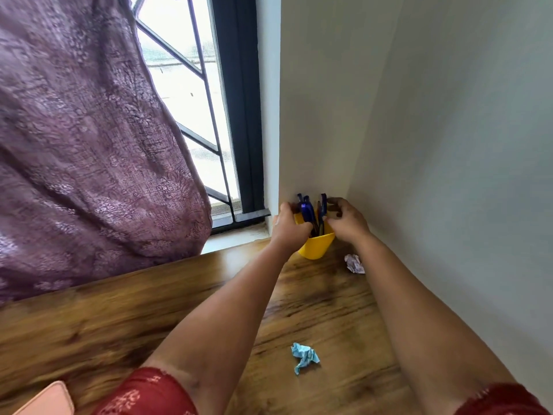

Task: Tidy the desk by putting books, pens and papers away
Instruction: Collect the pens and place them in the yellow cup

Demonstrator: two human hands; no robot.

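Yellow cup (316,245) holding blue pens (308,211), left hand (289,226) and right hand (347,220) each in a closed grip on its rim

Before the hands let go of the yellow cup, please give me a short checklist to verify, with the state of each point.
1. Pens stand inside the yellow cup: ok.
2. Cup stands on the wooden desk, in the corner: ok.
3. Left hand and right hand steady the cup at its rim: ok.
4. Blue crumpled paper put away: not ok.
5. White crumpled paper put away: not ok.
6. Books put away: cannot tell.
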